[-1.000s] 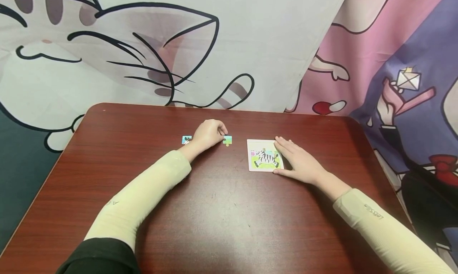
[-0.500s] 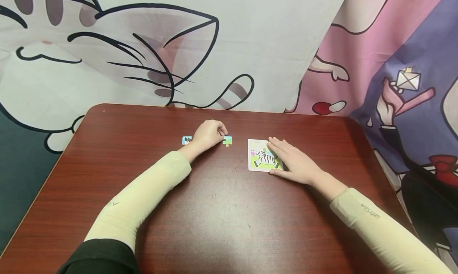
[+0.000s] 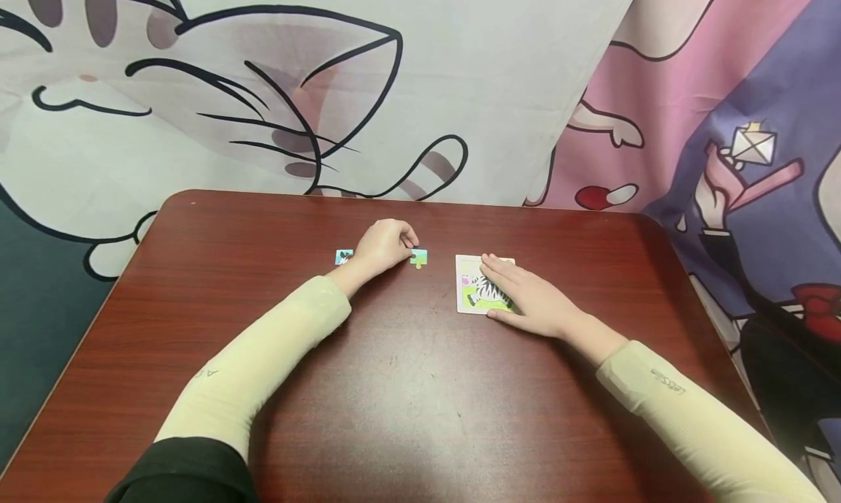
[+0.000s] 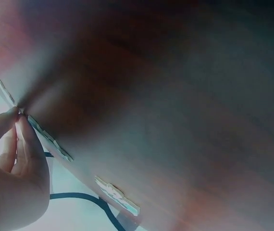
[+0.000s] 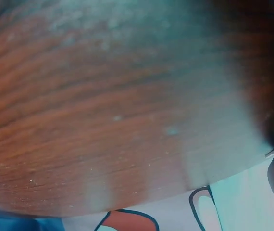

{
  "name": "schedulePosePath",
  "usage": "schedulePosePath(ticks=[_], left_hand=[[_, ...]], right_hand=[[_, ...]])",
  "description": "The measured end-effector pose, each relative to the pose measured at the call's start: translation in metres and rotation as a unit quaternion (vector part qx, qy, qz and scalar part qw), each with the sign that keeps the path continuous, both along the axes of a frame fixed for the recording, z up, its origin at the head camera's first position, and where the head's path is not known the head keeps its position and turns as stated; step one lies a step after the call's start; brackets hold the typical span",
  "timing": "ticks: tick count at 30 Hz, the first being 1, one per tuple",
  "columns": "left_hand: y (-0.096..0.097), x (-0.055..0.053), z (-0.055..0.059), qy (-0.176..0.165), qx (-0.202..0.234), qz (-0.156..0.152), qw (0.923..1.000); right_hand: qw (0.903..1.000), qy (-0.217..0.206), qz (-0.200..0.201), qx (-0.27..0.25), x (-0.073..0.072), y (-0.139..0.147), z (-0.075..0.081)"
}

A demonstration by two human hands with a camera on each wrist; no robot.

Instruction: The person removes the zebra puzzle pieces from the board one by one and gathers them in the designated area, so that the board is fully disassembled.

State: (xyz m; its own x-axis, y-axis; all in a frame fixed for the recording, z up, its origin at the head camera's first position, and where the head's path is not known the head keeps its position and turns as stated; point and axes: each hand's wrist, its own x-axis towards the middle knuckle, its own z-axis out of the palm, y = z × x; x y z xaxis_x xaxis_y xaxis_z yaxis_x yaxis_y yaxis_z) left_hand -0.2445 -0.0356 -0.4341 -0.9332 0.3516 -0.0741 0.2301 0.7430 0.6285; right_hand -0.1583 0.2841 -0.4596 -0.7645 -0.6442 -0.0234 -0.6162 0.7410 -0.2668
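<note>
My left hand (image 3: 384, 246) is at the back middle of the table, thumb and forefinger together at the left edge of a blue-green jigsaw piece (image 3: 418, 257). In the left wrist view, the fingertips (image 4: 13, 112) pinch at the table surface, between that piece and another jigsaw piece (image 4: 49, 138), hidden by the hand in the head view. Further left lies a jigsaw piece (image 3: 344, 256) with a zebra's head. My right hand (image 3: 535, 298) lies with straight fingers over the right part of a white-framed zebra puzzle (image 3: 466, 296), covering much of the picture.
The reddish-brown wooden table (image 3: 394, 415) has rounded back corners. Right behind its back edge hangs a white cloth with a cat drawing (image 3: 493, 87). A pink and purple printed cloth (image 3: 690, 87) hangs at the right.
My right hand has slid left across the zebra puzzle, covering more of it. The left hand stays at the same spot by the jigsaw pieces.
</note>
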Motion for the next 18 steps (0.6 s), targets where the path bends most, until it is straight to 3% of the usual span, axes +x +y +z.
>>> schedulePosePath(ticks=[12, 18], left_hand=[[0.003, 0.0, 0.01, -0.004, 0.042, -0.021, 0.9989], [0.014, 0.006, 0.014, -0.037, 0.08, -0.049, 0.9949]], right_hand=[[0.9998, -0.006, 0.013, -0.013, -0.002, 0.004, -0.003], [0.9998, -0.007, 0.012, -0.012, -0.002, 0.003, -0.001]])
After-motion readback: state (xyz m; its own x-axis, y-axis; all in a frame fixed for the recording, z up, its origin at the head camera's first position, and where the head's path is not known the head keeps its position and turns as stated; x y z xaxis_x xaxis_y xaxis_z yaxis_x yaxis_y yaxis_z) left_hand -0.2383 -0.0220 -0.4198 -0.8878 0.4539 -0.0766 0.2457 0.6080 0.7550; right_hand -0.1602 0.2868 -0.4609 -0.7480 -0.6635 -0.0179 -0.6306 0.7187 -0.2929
